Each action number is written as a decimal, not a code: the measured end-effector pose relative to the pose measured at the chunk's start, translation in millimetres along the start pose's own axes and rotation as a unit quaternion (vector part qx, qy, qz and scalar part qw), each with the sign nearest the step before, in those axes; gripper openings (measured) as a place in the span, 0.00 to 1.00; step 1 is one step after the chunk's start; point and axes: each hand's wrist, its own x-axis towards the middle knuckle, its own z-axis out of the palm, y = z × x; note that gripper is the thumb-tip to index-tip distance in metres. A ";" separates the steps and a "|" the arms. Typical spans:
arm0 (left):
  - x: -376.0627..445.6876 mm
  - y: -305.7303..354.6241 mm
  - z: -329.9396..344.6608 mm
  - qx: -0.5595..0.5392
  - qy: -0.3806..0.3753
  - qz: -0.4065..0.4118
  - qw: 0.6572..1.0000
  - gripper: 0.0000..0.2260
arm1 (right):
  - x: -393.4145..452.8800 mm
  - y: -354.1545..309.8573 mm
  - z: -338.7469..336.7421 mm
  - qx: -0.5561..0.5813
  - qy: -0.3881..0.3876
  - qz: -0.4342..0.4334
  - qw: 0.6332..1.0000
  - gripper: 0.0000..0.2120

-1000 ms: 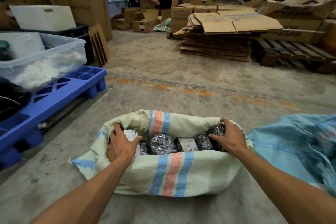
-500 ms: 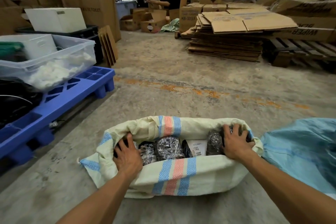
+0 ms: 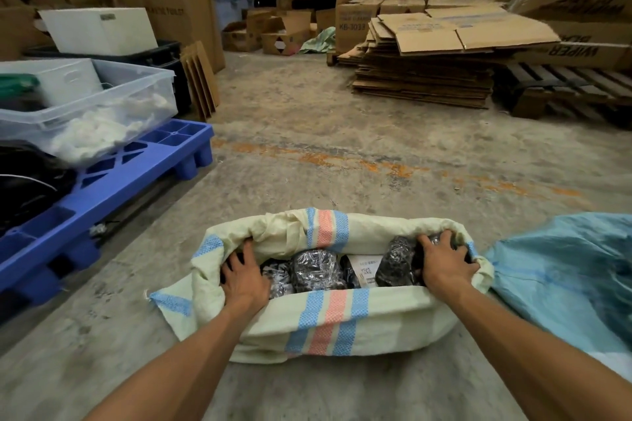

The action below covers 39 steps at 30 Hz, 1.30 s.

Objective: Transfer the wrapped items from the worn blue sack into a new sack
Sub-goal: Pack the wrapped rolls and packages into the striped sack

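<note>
on the far left a blue pallet (image 3: 102,181) carries a clear plastic bin (image 3: 85,113) of white stuffing, well apart from the work. the new sack (image 3: 328,321), cream with blue and pink stripes, lies on the concrete floor (image 3: 342,154) with its mouth open toward the camera and its long axis running left to right.

the left hand (image 3: 244,275) sits inside the mouth's left end, fingers spread and pressed down on the contents; its grip looks flat, closed round nothing that shows. between the hands lie the wrapped items (image 3: 316,270), dark bundles in shiny film, with a white labelled packet (image 3: 367,268) beside them. the right hand (image 3: 444,265) is at the mouth's right end, fingers splayed and bent over a dark bundle; whether it clasps it or only pushes it down, i cannot tell.

just beside the new sack, on the right, lies the worn blue sack (image 3: 564,284), touching or nearly so. the right hand is the nearer one to it, so any further reach falls to that side. whether it holds more items is hidden.

nothing stands between the two sacks. flattened cardboard (image 3: 444,55) and people packing boxes are far behind.
</note>
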 end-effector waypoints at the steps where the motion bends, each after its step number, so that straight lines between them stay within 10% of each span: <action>1: -2.1 -1.0 -0.5 -0.005 -0.002 0.008 1.000 0.41 | 1.1 2.4 -0.7 0.008 -0.023 0.005 1.000 0.30; 14: 4.0 0.4 1.4 -0.011 -0.015 0.013 1.000 0.39 | 6.0 4.4 20.0 -0.067 -0.074 -0.049 0.994 0.36; 19: 2.9 3.8 -3.0 -0.001 -0.039 0.013 0.999 0.39 | 16.5 33.5 -1.9 0.116 -0.125 -0.074 0.983 0.37; 23: -4.9 14.4 -5.8 -0.032 -0.040 -0.005 0.999 0.33 | 13.3 38.0 7.4 0.051 -0.068 -0.109 0.990 0.28; 28: -13.9 38.5 -13.1 -0.087 0.013 -0.034 0.995 0.35 | -5.2 12.8 -5.7 0.321 -0.006 -0.153 0.935 0.26; 31: -20.4 46.3 -7.3 -0.164 -0.090 0.036 0.982 0.54 | -23.4 -12.2 -10.5 0.277 -0.108 -0.252 0.921 0.47; 39: -27.3 48.8 -1.1 -0.116 -0.198 0.105 0.968 0.48 | -40.6 -48.0 26.4 0.091 -0.057 -0.251 0.962 0.38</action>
